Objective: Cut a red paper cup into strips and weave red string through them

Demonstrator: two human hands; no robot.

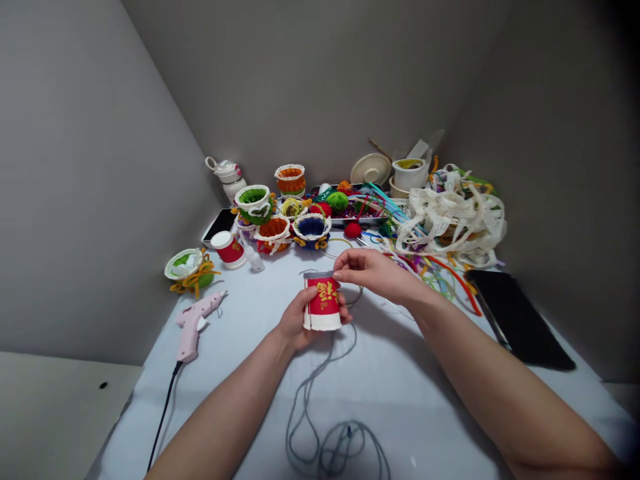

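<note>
My left hand (296,320) is wrapped round a red and white paper cup (320,313) with gold lettering, held upside down above the table. Grey yarn (318,274) circles the cup's narrow upper end. At that end's right side, my right hand (367,272) pinches the grey yarn between thumb and fingers; the exact grip point is partly hidden. Slack from the yarn hangs behind the cup and lies in loose loops (345,443) on the table towards me.
A pink glue gun (193,327) with a black cord lies at left. Several yarn-decorated cups (311,230) stand at the back, beside another red paper cup (229,250). White lace (450,220) is heaped at back right, above a black tablet (520,320). A white bottle (230,177) stands back left.
</note>
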